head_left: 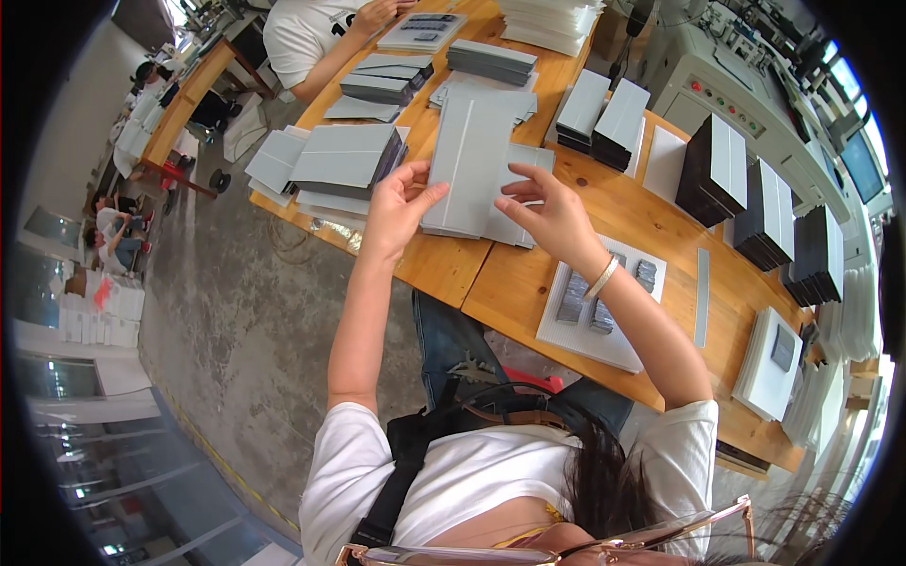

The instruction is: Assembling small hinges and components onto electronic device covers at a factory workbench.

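Observation:
A grey rectangular card sheet [467,160] with a pale lengthwise line is in front of me, over the near edge of the wooden table. My left hand [404,209] grips its left edge, thumb on top and fingers bent at the side. By the right edge is my right hand [552,215], fingers curved and apart, with nothing visibly held in them. Below and to the right of the sheet, another grey sheet [517,222] partly shows. Left of my left hand stands a stack of grey sheets [344,154].
More grey stacks [491,61] lie farther back, and tall dark-sided stacks [713,170] line the right. A white ribbed board [623,340] with small grey pieces lies under my right forearm, near a narrow grey strip [701,297]. Another person [307,42] sits at the far left.

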Tool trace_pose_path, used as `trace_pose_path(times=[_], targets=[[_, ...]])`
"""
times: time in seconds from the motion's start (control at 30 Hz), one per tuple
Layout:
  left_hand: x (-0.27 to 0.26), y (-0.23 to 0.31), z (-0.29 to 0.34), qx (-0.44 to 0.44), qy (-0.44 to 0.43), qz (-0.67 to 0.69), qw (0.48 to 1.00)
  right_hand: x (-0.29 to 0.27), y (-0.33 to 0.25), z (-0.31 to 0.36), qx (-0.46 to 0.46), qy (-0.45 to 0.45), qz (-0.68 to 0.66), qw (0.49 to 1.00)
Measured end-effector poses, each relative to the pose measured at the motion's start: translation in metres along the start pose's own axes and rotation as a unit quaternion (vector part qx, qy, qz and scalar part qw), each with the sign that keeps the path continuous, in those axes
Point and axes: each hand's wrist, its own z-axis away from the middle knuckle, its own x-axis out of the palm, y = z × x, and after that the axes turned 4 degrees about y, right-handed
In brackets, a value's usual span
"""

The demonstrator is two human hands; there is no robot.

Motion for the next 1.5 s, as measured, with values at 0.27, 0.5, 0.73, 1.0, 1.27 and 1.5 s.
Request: trace_pose_path(times=[0.27, 0.5, 0.73, 1.0, 1.27, 1.5], targets=[[0.015, -0.016, 0.063, 0.1, 0.02, -0.079, 0.992, 0.004, -0.02, 0.032, -0.009, -0.042, -0.041, 0.998], [0.032, -0.016, 0.1, 0.169, 0.0, -0.164, 0.972, 0.014, -0.011, 0.062, -0.138, -0.011, -0.009, 0.99], [0.038, -0.026, 0.104, 0.15, 0.006, -0.109, 0.983, 0.023, 0.003, 0.062, -0.126, -0.005, 0.008, 0.992], [0.025, -0.042, 0.099, 0.149, -0.011, -0.064, 0.987, 0.025, -0.006, 0.062, -0.127, -0.015, -0.002, 0.992], [0.01, -0.03, 0.092, 0.081, 0.014, -0.121, 0.989, 0.022, -0.008, 0.056, -0.095, -0.026, 0.003, 0.995], [0.025, -0.009, 0.103, -0.038, -0.052, -0.021, 0.998, -0.008, -0.016, 0.066, -0.021, -0.058, 0.0, 0.998]])
